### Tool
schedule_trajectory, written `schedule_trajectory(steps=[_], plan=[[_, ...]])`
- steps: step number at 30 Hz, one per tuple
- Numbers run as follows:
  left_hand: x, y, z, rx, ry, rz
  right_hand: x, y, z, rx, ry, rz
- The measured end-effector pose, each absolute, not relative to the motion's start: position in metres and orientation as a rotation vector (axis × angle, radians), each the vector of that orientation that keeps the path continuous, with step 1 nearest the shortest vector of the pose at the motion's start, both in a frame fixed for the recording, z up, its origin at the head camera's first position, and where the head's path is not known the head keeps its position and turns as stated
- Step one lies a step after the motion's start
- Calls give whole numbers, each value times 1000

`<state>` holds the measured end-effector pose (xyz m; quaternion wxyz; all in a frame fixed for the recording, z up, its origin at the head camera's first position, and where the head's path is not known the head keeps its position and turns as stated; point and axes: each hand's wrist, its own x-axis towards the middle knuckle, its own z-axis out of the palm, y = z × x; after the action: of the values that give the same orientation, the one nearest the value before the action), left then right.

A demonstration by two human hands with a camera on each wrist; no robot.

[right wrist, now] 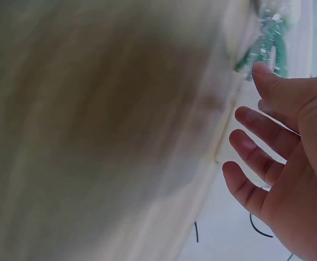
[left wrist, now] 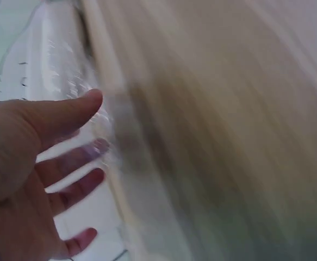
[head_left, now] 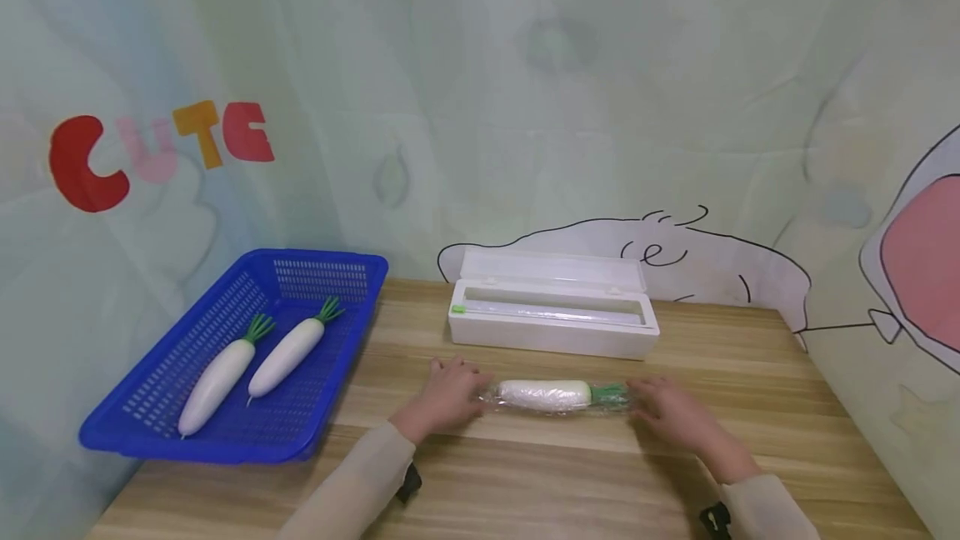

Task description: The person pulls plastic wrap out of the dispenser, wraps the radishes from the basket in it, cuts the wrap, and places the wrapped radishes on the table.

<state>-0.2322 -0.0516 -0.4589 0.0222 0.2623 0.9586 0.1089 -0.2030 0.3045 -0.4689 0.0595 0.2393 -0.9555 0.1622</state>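
Observation:
A white radish (head_left: 547, 394) with green leaf stalks (head_left: 609, 394) lies crosswise, wrapped in clear cling film whose ends stick out past it. At the root end, my left hand (head_left: 450, 394) pinches the gathered cling film (left wrist: 71, 70) between thumb and fingers, the other fingers spread. Beyond the leafy end, my right hand (head_left: 670, 412) pinches the opposite film end by the green stalks (right wrist: 275, 46), its remaining fingers loosely bent. Behind the radish stands a white cling film box (head_left: 555, 340), lid raised, with a film roll (head_left: 551, 312) inside.
On the left sits a blue plastic basket (head_left: 322, 407) holding two more white radishes (head_left: 217, 386) with green tops. A printed cloth backdrop (head_left: 480, 107) rises behind the wooden table (head_left: 525, 482) and along both sides.

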Motion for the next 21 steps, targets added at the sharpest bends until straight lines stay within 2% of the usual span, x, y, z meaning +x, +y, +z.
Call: schedule_trajectory(steps=[12,21], plan=[[-248,-58,-473,884,2943,393,-215,297,-481,748,-2803,433],[-241,-63,-471,876,2907,670,-209,302,-475,608,-2820,810]])
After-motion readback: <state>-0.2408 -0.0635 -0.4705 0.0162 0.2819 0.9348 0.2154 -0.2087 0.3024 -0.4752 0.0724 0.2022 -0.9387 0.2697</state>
